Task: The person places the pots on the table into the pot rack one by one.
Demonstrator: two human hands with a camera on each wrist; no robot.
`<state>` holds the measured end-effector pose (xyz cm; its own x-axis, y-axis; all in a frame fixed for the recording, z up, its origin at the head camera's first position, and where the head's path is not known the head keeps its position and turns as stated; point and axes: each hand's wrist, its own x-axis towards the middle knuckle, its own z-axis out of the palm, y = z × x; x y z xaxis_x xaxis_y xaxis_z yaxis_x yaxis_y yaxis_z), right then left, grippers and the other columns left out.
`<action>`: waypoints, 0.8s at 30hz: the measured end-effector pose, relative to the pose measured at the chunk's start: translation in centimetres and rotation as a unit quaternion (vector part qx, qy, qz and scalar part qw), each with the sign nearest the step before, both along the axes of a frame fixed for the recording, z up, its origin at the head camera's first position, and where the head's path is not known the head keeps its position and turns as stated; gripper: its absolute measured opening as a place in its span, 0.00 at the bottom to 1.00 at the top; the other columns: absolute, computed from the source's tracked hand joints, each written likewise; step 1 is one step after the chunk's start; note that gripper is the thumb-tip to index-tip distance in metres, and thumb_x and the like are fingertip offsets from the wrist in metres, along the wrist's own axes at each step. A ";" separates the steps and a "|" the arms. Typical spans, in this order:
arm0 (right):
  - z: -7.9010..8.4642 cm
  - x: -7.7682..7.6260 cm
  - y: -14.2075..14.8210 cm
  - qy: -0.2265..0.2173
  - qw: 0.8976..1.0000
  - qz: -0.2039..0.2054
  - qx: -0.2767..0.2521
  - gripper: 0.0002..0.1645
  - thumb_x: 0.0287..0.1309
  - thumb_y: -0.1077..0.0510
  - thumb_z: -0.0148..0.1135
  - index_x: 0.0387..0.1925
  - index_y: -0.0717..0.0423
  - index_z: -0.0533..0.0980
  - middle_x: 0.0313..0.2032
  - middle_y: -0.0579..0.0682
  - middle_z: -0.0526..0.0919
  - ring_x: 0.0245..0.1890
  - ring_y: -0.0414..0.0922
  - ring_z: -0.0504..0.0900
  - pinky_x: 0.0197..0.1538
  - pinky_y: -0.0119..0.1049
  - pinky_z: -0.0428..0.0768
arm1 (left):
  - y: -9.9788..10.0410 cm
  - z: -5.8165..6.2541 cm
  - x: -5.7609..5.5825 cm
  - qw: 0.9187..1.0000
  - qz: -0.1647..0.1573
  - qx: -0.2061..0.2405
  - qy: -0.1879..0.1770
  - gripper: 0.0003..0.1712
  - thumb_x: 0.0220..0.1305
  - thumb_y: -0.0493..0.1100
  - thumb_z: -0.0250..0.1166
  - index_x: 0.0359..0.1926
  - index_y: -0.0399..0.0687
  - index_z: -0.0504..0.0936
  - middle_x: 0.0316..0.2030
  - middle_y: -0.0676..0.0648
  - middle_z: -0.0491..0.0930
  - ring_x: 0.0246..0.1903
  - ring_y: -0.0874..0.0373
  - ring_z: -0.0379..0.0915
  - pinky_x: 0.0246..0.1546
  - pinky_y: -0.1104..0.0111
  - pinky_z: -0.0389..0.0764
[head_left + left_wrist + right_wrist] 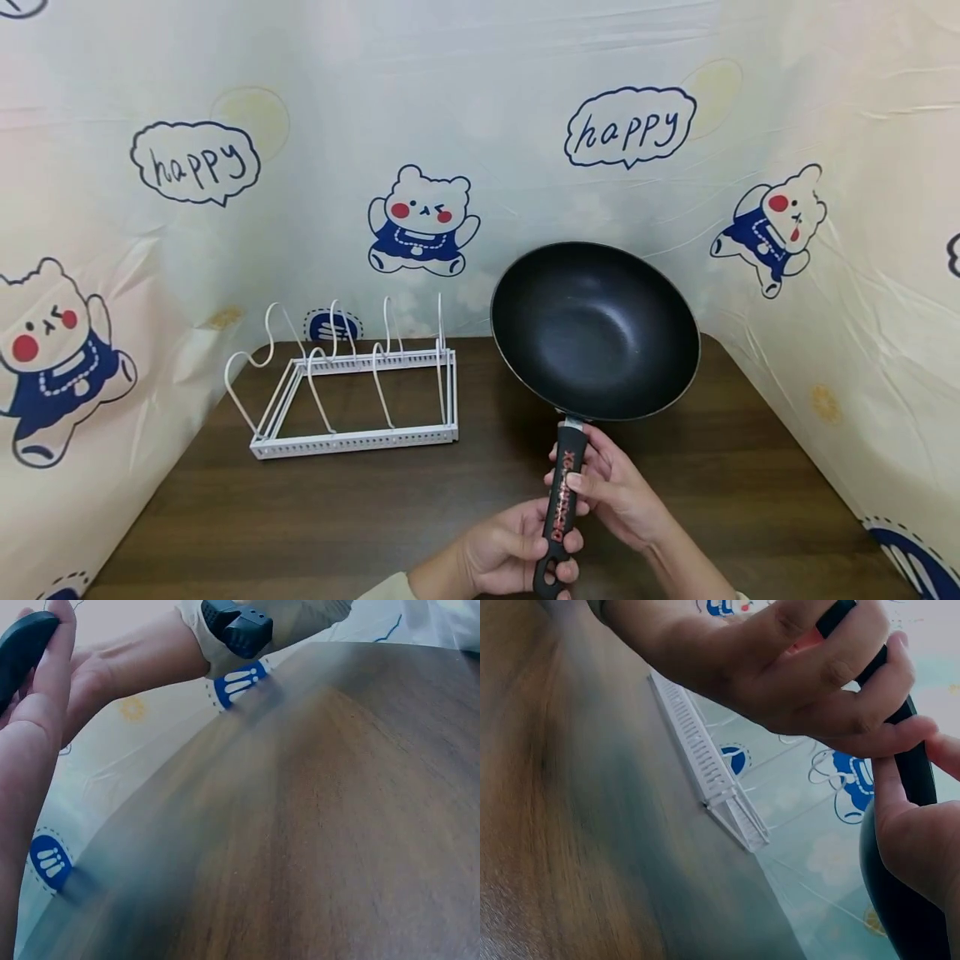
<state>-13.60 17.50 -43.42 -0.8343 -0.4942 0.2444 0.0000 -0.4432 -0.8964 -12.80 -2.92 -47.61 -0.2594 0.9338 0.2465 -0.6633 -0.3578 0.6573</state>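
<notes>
A black wok is held up over the right part of the table, its dark inside facing me and its long handle pointing down toward me. My left hand grips the lower end of the handle, near the hanging hole. Higher up, just below the bowl, my right hand grips the same handle with its thumb across the front. In the right wrist view, fingers of the left hand wrap the handle. The left wrist view catches only the black handle end.
A white metal rack with several upright wire loops stands left of the wok on the brown wooden table. Behind and at both sides hangs a pale cloth printed with bears and "happy" bubbles.
</notes>
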 end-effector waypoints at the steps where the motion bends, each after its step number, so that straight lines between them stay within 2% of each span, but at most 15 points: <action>1: 0.1 0.0 -0.1 0.005 1.000 0.001 0.007 0.34 0.65 0.73 0.49 0.69 0.63 0.53 0.53 0.56 0.75 0.50 0.51 0.82 0.56 0.41 0.77 | 0.0 -0.1 0.1 1.000 0.002 -0.001 0.005 0.32 0.68 0.47 0.62 0.68 0.55 0.59 0.46 0.56 0.72 0.43 0.61 0.72 0.52 0.62 0.75; 6: 0.4 0.0 -0.5 0.004 0.996 -0.036 0.084 0.37 0.61 0.72 0.56 0.68 0.71 0.51 0.51 0.61 0.77 0.48 0.52 0.83 0.54 0.40 0.79 | -0.5 -0.6 -0.1 0.999 0.007 -0.022 0.026 0.30 0.70 0.46 0.60 0.67 0.55 0.58 0.46 0.55 0.72 0.43 0.61 0.72 0.51 0.62 0.77; 12: 0.1 -0.2 -1.5 -0.045 0.983 -0.087 0.152 0.44 0.55 0.71 0.65 0.66 0.71 0.50 0.49 0.65 0.76 0.46 0.52 0.84 0.53 0.39 0.80 | -0.9 -1.2 -0.9 0.995 0.037 -0.067 0.062 0.29 0.72 0.38 0.56 0.68 0.51 0.54 0.47 0.51 0.73 0.42 0.58 0.75 0.46 0.58 0.82; 15: -0.5 -0.5 -2.0 -0.059 0.977 -0.115 0.168 0.44 0.51 0.72 0.68 0.64 0.69 0.53 0.47 0.63 0.77 0.44 0.51 0.83 0.51 0.37 0.80 | -1.2 -1.5 -1.2 0.989 0.062 -0.109 0.077 0.31 0.71 0.36 0.58 0.68 0.49 0.54 0.46 0.49 0.74 0.41 0.57 0.77 0.44 0.57 0.83; 20: -1.3 -1.0 -3.0 -0.047 0.970 -0.150 0.185 0.40 0.49 0.73 0.69 0.60 0.72 0.57 0.46 0.61 0.76 0.44 0.58 0.81 0.47 0.36 0.81 | -2.0 -2.0 -1.3 0.974 0.115 -0.158 0.113 0.34 0.66 0.34 0.62 0.66 0.37 0.53 0.44 0.46 0.75 0.38 0.55 0.79 0.37 0.59 0.85; 24: -1.3 -1.2 -3.8 -0.051 0.968 -0.164 0.185 0.39 0.49 0.74 0.68 0.61 0.74 0.59 0.48 0.65 0.77 0.44 0.61 0.81 0.46 0.36 0.82 | -2.7 -2.0 -1.4 0.962 0.146 -0.189 0.133 0.35 0.63 0.32 0.65 0.63 0.34 0.54 0.45 0.45 0.73 0.37 0.53 0.81 0.35 0.61 0.85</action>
